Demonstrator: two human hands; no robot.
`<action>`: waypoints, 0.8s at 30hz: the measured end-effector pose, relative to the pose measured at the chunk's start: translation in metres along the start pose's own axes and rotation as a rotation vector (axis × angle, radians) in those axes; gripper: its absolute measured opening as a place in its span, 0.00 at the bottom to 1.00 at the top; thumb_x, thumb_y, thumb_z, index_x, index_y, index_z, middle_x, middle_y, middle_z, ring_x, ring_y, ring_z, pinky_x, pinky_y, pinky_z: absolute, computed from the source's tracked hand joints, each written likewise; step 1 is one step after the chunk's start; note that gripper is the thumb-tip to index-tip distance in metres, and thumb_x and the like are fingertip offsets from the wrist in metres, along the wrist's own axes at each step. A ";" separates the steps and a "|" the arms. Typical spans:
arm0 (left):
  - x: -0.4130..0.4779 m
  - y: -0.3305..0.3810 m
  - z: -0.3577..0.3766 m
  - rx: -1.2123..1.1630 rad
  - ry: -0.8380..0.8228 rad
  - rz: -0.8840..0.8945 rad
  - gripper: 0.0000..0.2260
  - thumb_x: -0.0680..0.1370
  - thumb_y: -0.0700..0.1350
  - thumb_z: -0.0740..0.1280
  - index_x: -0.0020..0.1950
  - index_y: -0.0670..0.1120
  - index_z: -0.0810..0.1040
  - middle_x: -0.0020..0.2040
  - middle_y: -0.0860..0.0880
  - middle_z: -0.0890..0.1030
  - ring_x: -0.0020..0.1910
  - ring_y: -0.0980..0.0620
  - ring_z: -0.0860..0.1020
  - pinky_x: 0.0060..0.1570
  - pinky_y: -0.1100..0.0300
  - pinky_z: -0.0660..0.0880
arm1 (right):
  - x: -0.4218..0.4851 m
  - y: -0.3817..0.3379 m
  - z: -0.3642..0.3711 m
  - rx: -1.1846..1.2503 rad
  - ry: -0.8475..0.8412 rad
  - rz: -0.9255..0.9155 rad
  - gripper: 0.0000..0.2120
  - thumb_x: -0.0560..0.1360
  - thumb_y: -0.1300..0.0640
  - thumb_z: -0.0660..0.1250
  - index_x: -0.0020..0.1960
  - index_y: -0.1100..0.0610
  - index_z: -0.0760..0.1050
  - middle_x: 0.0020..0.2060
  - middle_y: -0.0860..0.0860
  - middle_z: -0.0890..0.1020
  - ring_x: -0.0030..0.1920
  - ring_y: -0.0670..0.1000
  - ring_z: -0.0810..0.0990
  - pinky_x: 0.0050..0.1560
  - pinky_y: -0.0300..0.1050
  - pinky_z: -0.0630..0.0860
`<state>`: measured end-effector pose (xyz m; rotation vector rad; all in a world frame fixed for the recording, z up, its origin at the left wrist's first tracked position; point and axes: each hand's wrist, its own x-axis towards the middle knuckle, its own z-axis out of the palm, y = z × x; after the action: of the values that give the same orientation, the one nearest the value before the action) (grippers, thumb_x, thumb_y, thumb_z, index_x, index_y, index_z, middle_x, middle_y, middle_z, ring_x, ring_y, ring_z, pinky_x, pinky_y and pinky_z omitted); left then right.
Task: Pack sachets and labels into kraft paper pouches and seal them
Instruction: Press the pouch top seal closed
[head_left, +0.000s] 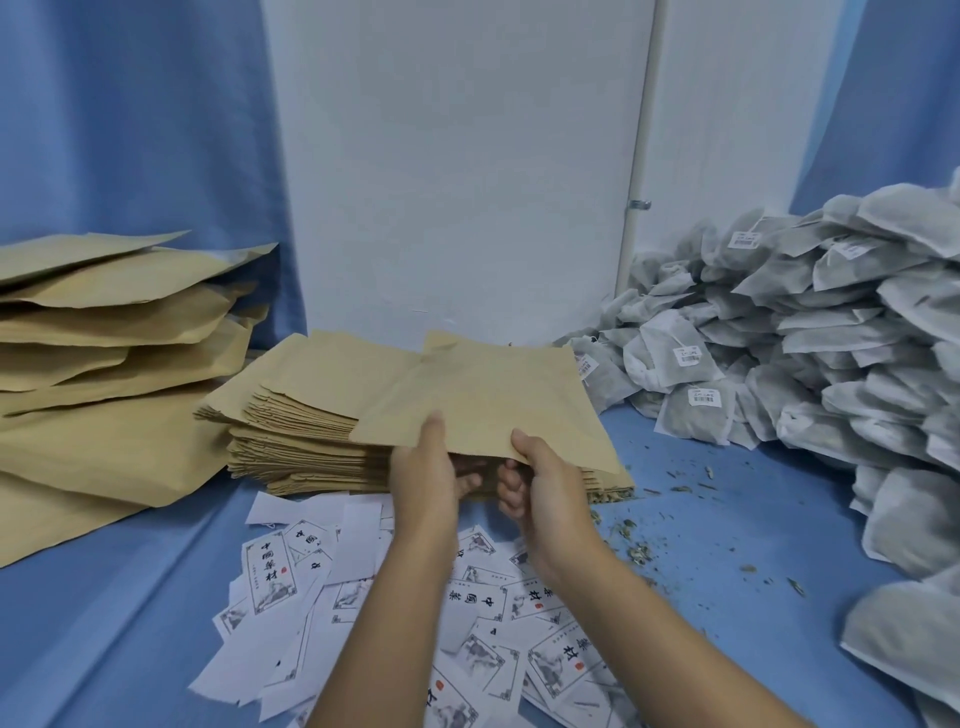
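Sachet heap at 2 o'clock from the grip, nearer right hand. Pouch stack at 12. Label scatter at 6, under both wrists. Top kraft pouch held just above stack, near edge running 9 to 3, pinched by left hand and right, thumbs on top.

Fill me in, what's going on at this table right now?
A person is holding one kraft pouch by its near edge, pinched with the left hand and the right hand, just above the stack of flat pouches. The pouch looks flat, and nothing is visibly in it. Printed labels lie scattered under the forearms, and sachets are heaped on the right. A pile of larger kraft bags sits on the left.
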<state>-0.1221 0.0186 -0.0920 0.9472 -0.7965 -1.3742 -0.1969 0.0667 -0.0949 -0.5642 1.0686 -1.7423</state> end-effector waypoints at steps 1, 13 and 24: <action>-0.002 0.001 0.002 -0.051 -0.041 -0.063 0.07 0.79 0.42 0.61 0.53 0.40 0.75 0.42 0.42 0.81 0.35 0.47 0.80 0.23 0.63 0.73 | -0.001 0.001 0.002 -0.037 -0.014 0.021 0.16 0.79 0.58 0.61 0.33 0.58 0.67 0.19 0.48 0.68 0.18 0.45 0.63 0.19 0.35 0.60; 0.021 0.046 -0.049 -0.228 -0.006 0.046 0.14 0.79 0.32 0.59 0.62 0.45 0.69 0.49 0.48 0.79 0.46 0.50 0.78 0.33 0.59 0.76 | 0.006 -0.008 0.019 0.005 -0.041 0.067 0.12 0.78 0.69 0.61 0.58 0.59 0.70 0.39 0.60 0.84 0.34 0.54 0.85 0.27 0.37 0.78; 0.102 0.174 -0.108 -0.538 -0.014 0.198 0.06 0.77 0.32 0.63 0.52 0.38 0.73 0.47 0.42 0.79 0.47 0.49 0.79 0.40 0.61 0.80 | 0.057 -0.002 0.223 0.133 -0.345 0.078 0.19 0.80 0.71 0.54 0.68 0.59 0.65 0.42 0.58 0.76 0.21 0.47 0.77 0.22 0.32 0.73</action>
<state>0.0568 -0.0803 0.0110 0.4268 -0.4751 -1.3246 -0.0510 -0.0746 0.0140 -0.6999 0.7175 -1.5648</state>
